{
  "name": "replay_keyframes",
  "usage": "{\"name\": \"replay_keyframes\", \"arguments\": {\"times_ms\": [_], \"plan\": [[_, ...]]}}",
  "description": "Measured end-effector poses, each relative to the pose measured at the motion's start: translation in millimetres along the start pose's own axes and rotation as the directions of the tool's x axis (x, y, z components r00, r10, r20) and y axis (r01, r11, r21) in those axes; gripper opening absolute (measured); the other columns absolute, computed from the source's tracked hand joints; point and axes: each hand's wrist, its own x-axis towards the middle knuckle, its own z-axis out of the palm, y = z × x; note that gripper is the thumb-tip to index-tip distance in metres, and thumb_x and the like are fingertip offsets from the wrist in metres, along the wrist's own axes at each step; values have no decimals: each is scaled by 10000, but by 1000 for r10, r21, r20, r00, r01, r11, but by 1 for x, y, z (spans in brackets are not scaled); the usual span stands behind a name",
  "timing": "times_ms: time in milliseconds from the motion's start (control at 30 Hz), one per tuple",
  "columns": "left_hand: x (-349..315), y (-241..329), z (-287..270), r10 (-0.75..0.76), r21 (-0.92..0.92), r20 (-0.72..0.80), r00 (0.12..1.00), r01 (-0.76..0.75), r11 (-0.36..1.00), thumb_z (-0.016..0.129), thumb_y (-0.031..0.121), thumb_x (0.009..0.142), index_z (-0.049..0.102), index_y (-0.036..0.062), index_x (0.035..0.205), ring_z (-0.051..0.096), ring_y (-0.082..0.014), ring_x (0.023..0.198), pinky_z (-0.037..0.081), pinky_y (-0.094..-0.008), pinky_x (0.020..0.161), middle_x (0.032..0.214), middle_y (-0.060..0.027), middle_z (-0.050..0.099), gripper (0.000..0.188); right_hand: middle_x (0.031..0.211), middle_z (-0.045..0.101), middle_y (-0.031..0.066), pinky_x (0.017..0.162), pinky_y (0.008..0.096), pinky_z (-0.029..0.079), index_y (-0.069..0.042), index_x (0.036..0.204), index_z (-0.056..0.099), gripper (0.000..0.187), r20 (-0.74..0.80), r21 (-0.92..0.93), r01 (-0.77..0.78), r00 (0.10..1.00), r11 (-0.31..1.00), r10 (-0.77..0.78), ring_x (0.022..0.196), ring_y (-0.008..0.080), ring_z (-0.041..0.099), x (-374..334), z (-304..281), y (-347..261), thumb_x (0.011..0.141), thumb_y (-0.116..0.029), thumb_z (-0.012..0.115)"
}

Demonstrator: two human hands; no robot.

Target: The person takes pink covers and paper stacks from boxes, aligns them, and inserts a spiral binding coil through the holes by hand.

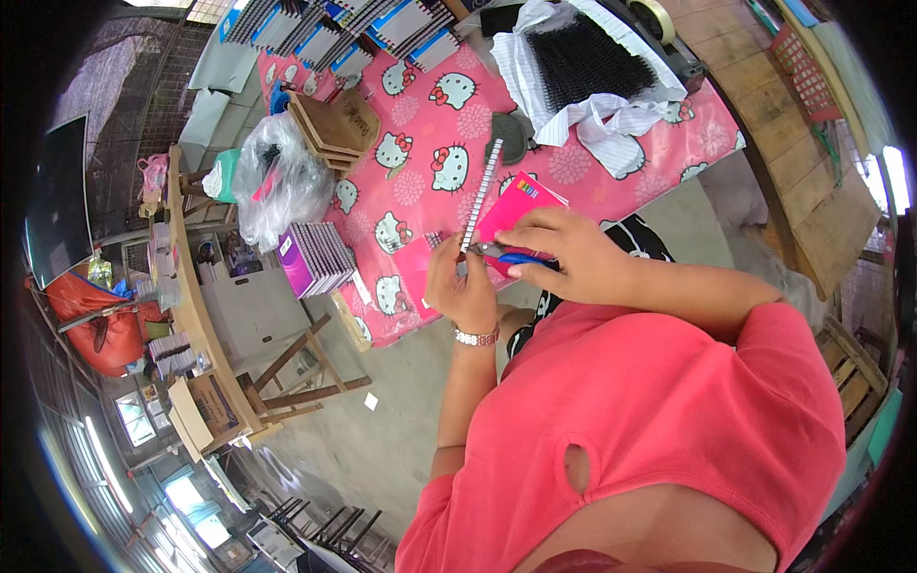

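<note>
Pinching long white-and-black spiral binding (480, 196) at its six-o'clock end with left grip (462, 290), seemingly for steadiness; curling right grip (562, 250) around blue-handled metal pliers (514, 257) from three o'clock.

A small block of multicoloured lettering stands on the cover of the pink notebook (508, 204); dark printed lettering stands on the brown holder (334, 124), and print too blurred to read on the cardboard box (208, 409)
</note>
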Motion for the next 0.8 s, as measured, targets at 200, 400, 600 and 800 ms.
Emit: {"name": "replay_keyframes", "arguments": {"times_ms": [200, 400, 600, 800], "plan": [[10, -4, -26, 407, 387, 37, 913, -388, 836, 665, -37, 842, 686, -19, 980, 644, -150, 749, 521, -278, 664, 868, -79, 692, 141, 1024, 639, 165, 839, 400, 486, -40, 1207, 597, 410, 189, 465, -336, 941, 819, 279, 939, 310, 624, 5, -5, 10, 870, -257, 685], [34, 9, -104, 7, 529, -36, 999, 13, 849, 629, -40, 776, 669, -4, 963, 605, -280, 819, 493, -373, 712, 885, -123, 662, 195, 1014, 606, 144, 883, 442, 460, -106, 1137, 627, 394, -263, -361, -298, 942, 883, 210, 1019, 360, 575, -27, -42, 113, 781, -245, 722], [65, -34, -113, 28, 725, 359, 933, -297, 622, 515, 52, 801, 628, 30, 842, 567, -347, 837, 428, -481, 704, 855, -149, 630, 121, 932, 604, 157, 818, 446, 482, -69, 928, 643, 230, -374, -446, -264, 923, 855, 90, 941, 356, 594, 27, -58, 126, 801, -255, 688], [55, -39, -130, -484, -141, -157, 861, 465, 874, 494, 35, 914, 581, 16, 1136, 619, -216, 781, 497, -336, 659, 941, -100, 645, 239, 1032, 622, 162, 895, 451, 479, -59, 1052, 664, 290, -528, -626, -302, 843, 719, -104, 1023, 362, 590, 77, -117, 169, 829, -244, 677]]}}
